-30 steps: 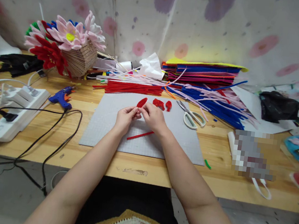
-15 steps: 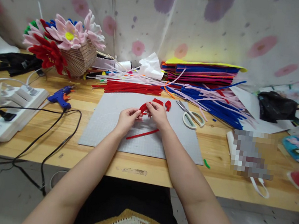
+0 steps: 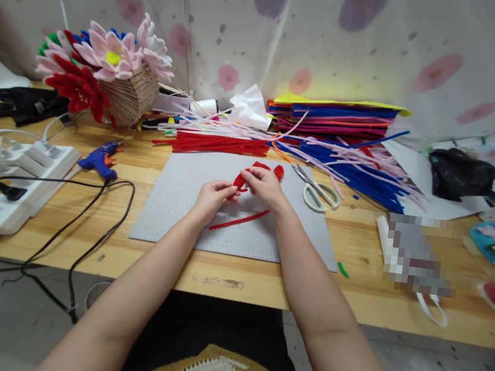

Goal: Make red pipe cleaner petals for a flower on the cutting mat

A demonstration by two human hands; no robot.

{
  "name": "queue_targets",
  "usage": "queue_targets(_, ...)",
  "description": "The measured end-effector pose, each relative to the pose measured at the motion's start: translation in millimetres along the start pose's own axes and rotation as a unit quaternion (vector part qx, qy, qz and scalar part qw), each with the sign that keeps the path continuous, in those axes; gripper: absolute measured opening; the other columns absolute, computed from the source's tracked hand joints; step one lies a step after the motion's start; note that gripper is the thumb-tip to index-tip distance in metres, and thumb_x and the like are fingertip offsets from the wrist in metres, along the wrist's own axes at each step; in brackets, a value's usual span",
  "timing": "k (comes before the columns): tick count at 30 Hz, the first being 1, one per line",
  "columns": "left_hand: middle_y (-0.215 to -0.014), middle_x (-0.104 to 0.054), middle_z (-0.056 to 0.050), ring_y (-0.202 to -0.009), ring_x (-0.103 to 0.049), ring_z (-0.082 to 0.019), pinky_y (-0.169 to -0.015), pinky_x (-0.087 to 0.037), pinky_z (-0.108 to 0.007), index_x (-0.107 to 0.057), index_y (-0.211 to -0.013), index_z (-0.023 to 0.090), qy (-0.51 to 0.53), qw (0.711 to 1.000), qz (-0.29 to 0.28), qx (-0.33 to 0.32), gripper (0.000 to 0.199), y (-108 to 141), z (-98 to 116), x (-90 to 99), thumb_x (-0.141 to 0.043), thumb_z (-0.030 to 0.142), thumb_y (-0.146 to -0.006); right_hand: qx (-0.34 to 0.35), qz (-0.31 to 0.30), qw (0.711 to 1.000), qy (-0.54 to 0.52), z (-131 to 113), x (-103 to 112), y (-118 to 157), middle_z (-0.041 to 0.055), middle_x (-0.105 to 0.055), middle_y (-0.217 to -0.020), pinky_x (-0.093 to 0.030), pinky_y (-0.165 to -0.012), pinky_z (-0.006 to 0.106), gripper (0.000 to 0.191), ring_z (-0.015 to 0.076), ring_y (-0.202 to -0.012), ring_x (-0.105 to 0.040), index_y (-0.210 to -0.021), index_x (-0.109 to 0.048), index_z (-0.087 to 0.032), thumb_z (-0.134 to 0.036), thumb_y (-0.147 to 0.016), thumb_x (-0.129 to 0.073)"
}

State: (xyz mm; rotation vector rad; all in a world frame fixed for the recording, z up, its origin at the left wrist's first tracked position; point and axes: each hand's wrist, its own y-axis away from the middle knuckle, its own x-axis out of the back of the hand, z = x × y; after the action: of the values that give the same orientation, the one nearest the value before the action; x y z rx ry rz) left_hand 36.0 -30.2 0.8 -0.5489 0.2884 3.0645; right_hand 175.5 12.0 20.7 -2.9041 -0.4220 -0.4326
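Above the grey cutting mat [image 3: 171,212], my left hand [image 3: 212,198] pinches the lower end of a bent red pipe cleaner [image 3: 239,181]. The fingers of my right hand [image 3: 266,185] are closed on the upper part of that same piece, hiding some of it. Just behind my right hand lie two red shaped pieces [image 3: 279,172], partly covered by it. A straight red pipe cleaner [image 3: 239,220] rests on the mat between my forearms. Scissors [image 3: 317,191] with pale handles lie partly open at the mat's right edge.
Red pipe cleaners [image 3: 220,144] are heaped behind the mat, blue ones [image 3: 376,181] to the right. A blue glue gun [image 3: 101,159], a power strip [image 3: 28,187] and looping cables are on the left. Fuzzy flowers [image 3: 109,55] stand at back left; a black bag [image 3: 459,174] lies right.
My right hand has turned slightly and shifted a little to the right. The bent red piece between my fingers now stands more upright. My left hand stays almost in place.
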Motion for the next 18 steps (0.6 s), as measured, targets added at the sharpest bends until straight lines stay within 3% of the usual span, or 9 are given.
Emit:
queue_targets(4,-0.063,-0.065,-0.004,-0.057,-0.059,-0.011,-0.066,-0.05,-0.032,-0.062,-0.07,0.011,0.009,1.0,-0.003,-0.002,0.025,0.2,0.6,-0.5,-0.072,0.026,-0.053,-0.021,-0.044,0.996,-0.068,1.2,-2.7,0.3,-0.0011,-0.053,-0.057,-0.031,-0.045,0.021,0.028,0.0065,-0.048,-0.042,-0.068,-0.057,-0.015,-0.043,-0.069,-0.057)
queue_targets(9,-0.066,-0.064,-0.004,-0.061,-0.058,-0.011,-0.066,-0.051,-0.032,-0.064,-0.076,0.01,0.021,0.999,-0.039,0.015,0.028,2.0,0.6,-0.9,-0.071,0.03,-0.057,0.007,-0.039,0.997,-0.066,2.7,-0.9,-1.3,-0.0007,-0.056,-0.06,-0.038,-0.055,0.022,0.026,0.0079,-0.056,-0.049,-0.064,-0.055,-0.014,-0.04,-0.067,-0.06)
queue_targets(13,-0.062,-0.063,-0.003,-0.059,-0.057,-0.01,-0.065,-0.051,-0.03,-0.063,-0.074,0.009,0.017,0.999,-0.039,0.026,0.029,2.1,0.2,-0.5,-0.071,0.031,-0.057,0.003,-0.061,0.996,-0.06,-0.9,0.3,0.1,-0.0011,-0.054,-0.058,-0.036,-0.052,0.021,0.025,0.0076,-0.054,-0.047,-0.064,-0.055,-0.014,-0.039,-0.067,-0.06)
queue_targets(18,-0.061,-0.06,-0.001,-0.054,-0.054,-0.007,-0.061,-0.051,-0.026,-0.062,-0.071,0.01,0.027,1.0,-0.003,-0.01,0.029,-1.6,0.1,1.4,-0.072,0.032,-0.056,-0.006,-0.077,0.995,-0.059,-1.2,-0.3,1.3,-0.0017,-0.053,-0.062,-0.029,-0.046,0.02,0.028,0.0063,-0.05,-0.041,-0.074,-0.055,-0.015,-0.042,-0.071,-0.055)
